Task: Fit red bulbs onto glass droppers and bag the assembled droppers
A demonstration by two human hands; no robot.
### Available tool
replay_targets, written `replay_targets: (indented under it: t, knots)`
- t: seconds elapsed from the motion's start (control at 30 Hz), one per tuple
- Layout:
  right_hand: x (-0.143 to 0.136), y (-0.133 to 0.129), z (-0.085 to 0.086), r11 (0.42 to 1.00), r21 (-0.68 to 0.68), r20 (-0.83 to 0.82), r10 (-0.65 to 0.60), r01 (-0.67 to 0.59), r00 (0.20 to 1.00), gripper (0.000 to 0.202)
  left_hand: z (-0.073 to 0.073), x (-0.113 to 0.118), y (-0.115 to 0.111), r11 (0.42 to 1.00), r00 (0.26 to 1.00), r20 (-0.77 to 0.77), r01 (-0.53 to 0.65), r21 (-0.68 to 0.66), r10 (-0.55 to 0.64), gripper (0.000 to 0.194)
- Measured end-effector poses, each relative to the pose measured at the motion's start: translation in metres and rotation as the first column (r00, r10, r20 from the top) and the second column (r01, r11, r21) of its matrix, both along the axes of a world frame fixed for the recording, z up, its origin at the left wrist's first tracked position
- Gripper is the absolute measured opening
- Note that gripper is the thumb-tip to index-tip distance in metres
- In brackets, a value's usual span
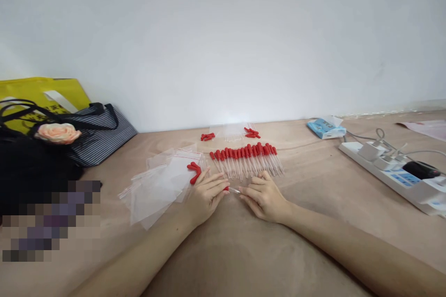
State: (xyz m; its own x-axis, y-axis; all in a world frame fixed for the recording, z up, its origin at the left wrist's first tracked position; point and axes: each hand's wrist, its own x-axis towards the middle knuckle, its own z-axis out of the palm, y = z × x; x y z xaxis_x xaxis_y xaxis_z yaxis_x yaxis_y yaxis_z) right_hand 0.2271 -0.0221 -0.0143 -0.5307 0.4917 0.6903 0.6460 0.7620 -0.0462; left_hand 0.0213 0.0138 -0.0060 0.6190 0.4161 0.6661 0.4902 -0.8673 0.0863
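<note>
Both hands meet at the middle of the table on one small dropper (pixel 232 190). My left hand (pixel 205 195) pinches its red rubber bulb. My right hand (pixel 264 197) pinches its clear glass tube. Just beyond the hands lies a row of several assembled droppers (pixel 245 158) with red bulbs, side by side. Loose red bulbs (pixel 193 171) lie on clear zip bags (pixel 158 185) to the left of my left hand. More red bulbs (pixel 207 136) and bare glass tubes (pixel 232 133) lie farther back near the wall.
A striped bag (pixel 99 137), a black bag with a pink flower (pixel 57 132) and a yellow bag (pixel 38 93) sit at the left. A white power strip (pixel 400 176) with plugs and a blue tissue pack (pixel 325 127) lie at the right.
</note>
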Motion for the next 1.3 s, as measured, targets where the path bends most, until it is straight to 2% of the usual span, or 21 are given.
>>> replay_targets:
  t: [0.37,0.6,0.73,0.9,1.1,1.3]
  knots:
    - [-0.001,0.003,0.002,0.997,-0.007,0.025,0.079,-0.079,0.997,0.017,0.004,0.0,-0.005,0.995,0.998,-0.011,0.061,-0.077,-0.062,0.014]
    - [0.005,0.009,0.002,0.983,0.147,0.159,0.085,-0.108,0.984,0.022,0.007,0.001,-0.007,0.989,0.985,-0.128,0.104,-0.109,-0.117,0.015]
    - [0.006,0.01,0.001,0.98,0.175,0.185,0.066,-0.099,0.981,0.024,0.007,0.002,-0.008,0.99,0.977,-0.173,0.109,-0.091,-0.123,0.014]
    - [-0.001,0.005,0.002,0.988,0.148,0.134,0.024,-0.044,0.991,0.024,0.009,0.006,-0.01,0.991,0.973,-0.191,0.127,-0.045,-0.134,0.015]
    - [-0.005,0.002,0.0,0.997,0.071,0.101,0.033,-0.04,0.994,0.026,0.007,0.009,-0.012,0.992,0.978,-0.167,0.124,-0.017,-0.125,0.016]
    - [-0.002,0.005,-0.001,0.999,-0.042,0.061,0.005,-0.003,0.998,0.022,0.008,0.004,-0.009,0.997,0.99,-0.136,0.028,-0.077,-0.039,0.016]
